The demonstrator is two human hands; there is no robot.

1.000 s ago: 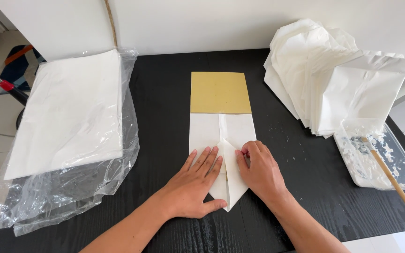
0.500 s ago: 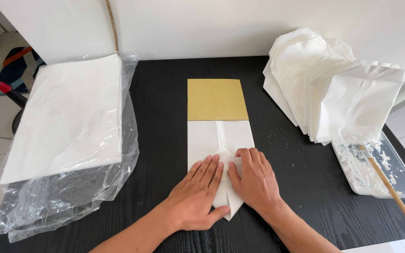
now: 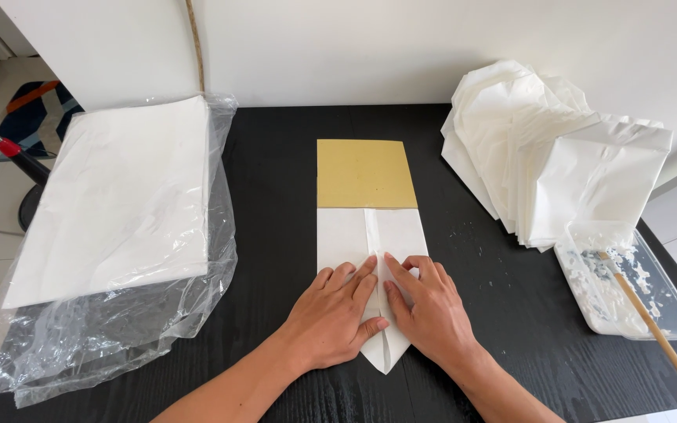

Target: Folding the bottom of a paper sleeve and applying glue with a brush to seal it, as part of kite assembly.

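Observation:
A folded white paper piece (image 3: pixel 370 239) lies on the black table (image 3: pixel 276 196), its near end folded to a point. A tan cardboard rectangle (image 3: pixel 365 173) pokes out of its far end. My left hand (image 3: pixel 337 317) lies flat on the paper's left half, fingers together. My right hand (image 3: pixel 426 309) presses flat on the right half. The two hands nearly touch along the centre seam. Neither hand grips anything.
A stack of white paper sheets (image 3: pixel 123 196) sits in a clear plastic wrap (image 3: pixel 111 337) at the left. A pile of finished white paper bags (image 3: pixel 546 160) lies at the right. A clear tray of white paste (image 3: pixel 632 286) with a wooden stick (image 3: pixel 660 337) sits near the right edge.
Both hands slid together toward the paper's centre seam and now press side by side. The view shifted slightly.

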